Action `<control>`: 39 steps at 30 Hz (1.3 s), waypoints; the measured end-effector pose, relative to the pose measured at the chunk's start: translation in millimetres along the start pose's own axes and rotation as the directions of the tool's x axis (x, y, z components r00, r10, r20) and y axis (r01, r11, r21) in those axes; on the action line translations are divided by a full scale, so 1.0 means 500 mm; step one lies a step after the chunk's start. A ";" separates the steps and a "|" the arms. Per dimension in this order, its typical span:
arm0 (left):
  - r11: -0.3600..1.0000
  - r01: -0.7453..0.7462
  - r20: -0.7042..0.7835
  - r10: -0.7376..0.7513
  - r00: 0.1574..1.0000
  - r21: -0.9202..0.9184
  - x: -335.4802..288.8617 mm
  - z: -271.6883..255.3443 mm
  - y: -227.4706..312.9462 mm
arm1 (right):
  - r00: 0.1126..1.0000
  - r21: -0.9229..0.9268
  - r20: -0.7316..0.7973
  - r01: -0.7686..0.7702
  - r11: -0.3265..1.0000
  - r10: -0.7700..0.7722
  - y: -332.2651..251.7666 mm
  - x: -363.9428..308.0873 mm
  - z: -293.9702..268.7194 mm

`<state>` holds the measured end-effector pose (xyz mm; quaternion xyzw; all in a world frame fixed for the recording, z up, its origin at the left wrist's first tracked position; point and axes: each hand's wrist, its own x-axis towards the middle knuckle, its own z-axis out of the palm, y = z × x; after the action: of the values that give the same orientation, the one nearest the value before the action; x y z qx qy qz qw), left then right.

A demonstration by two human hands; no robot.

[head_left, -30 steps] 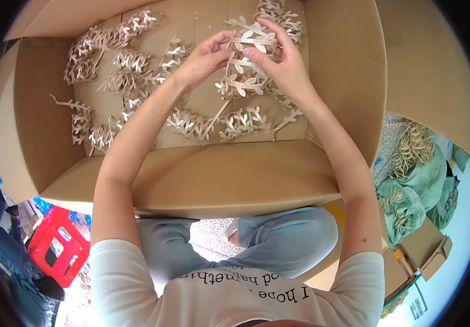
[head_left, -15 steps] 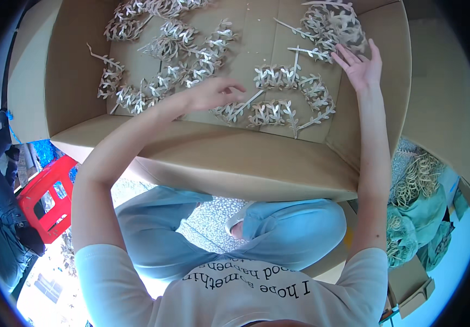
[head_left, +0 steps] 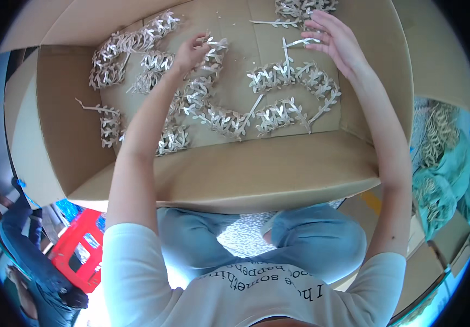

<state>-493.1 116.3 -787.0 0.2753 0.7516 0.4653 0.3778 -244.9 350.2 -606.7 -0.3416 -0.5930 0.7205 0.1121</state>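
Several pale, silvery leaf garlands lie bunched in zigzag rows on the floor of a large cardboard box (head_left: 267, 161). My left hand (head_left: 190, 54) reaches into the middle of the box with its fingers bent and closed at the upper end of a leaf garland (head_left: 217, 52). Toward the far right, my right hand (head_left: 337, 42) is open, its fingers spread beside another leaf garland (head_left: 295, 8) and above a loose leafy tip. Between and below the hands a curved garland (head_left: 317, 84) rests on the box floor. My left forearm hides part of the garlands under it.
More garlands (head_left: 131, 46) lie along the box's left side. Outside it, a red plastic crate (head_left: 82, 253) and a person's dark-clothed legs (head_left: 38, 240) are at lower left. Green cloth and beige cord (head_left: 442, 136) are piled at right, above open cardboard (head_left: 453, 245).
My left hand has moved away from me to a garland's end, its fingers closing there. My right hand has shifted slightly left and farther in, still open. The view has shifted too.
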 end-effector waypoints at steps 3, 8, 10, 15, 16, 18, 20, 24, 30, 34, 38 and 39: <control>0.986 0.073 0.167 -0.047 0.985 -0.152 -0.063 0.040 0.147 | 0.997 -0.043 0.079 -0.015 0.999 0.019 0.012 -0.004 -0.012; 0.841 0.112 0.370 0.110 0.922 -0.529 -0.154 0.069 0.271 | 0.953 -0.124 0.297 -0.030 0.992 0.066 0.035 -0.047 0.070; 0.821 0.102 0.365 0.135 0.921 -0.562 -0.179 0.066 0.287 | 0.931 -0.102 0.359 -0.039 0.994 0.073 0.032 -0.069 0.112; 0.918 0.003 0.285 0.120 0.951 -0.397 -0.219 0.115 0.255 | 0.893 -0.276 0.411 -0.072 0.958 0.185 0.040 -0.095 0.138; 0.938 0.069 0.349 0.057 0.936 -0.339 -0.236 0.120 0.262 | 0.891 -0.280 0.387 -0.130 0.951 0.236 0.053 -0.092 0.125; 0.929 0.175 0.408 -0.028 0.913 -0.327 -0.267 0.127 0.258 | 0.896 -0.304 0.349 -0.169 0.938 0.275 0.074 -0.086 0.103; 0.914 0.232 0.434 -0.071 0.898 -0.332 -0.287 0.113 0.236 | 0.901 -0.323 0.341 -0.156 0.934 0.268 0.067 -0.078 0.093; 0.956 0.245 0.535 -0.125 0.836 -0.160 -0.328 0.095 0.199 | 0.948 -0.505 0.252 -0.045 0.862 0.197 0.032 -0.061 0.064; 0.886 -0.338 0.722 0.006 0.692 0.316 -0.448 0.049 0.327 | 0.916 -0.032 -0.387 0.105 0.994 -0.109 -0.083 -0.054 0.102; 0.838 -0.503 0.751 0.192 0.632 0.210 -0.458 0.077 0.397 | 0.859 -0.079 -0.355 0.365 0.928 -0.368 0.014 0.009 -0.040; 0.878 -0.431 0.732 0.155 0.664 0.205 -0.424 0.099 0.373 | 0.849 -0.836 0.418 0.499 0.228 -0.324 0.184 -0.009 0.005; 0.850 -0.471 0.724 0.170 0.669 0.235 -0.414 0.102 0.360 | 0.734 -0.782 0.600 0.621 -0.043 -0.319 0.234 -0.001 0.000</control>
<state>-323.5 57.4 -573.5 0.6281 0.5774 0.2268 0.4698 -216.2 318.1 -715.5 -0.0136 -0.9924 0.1167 0.0378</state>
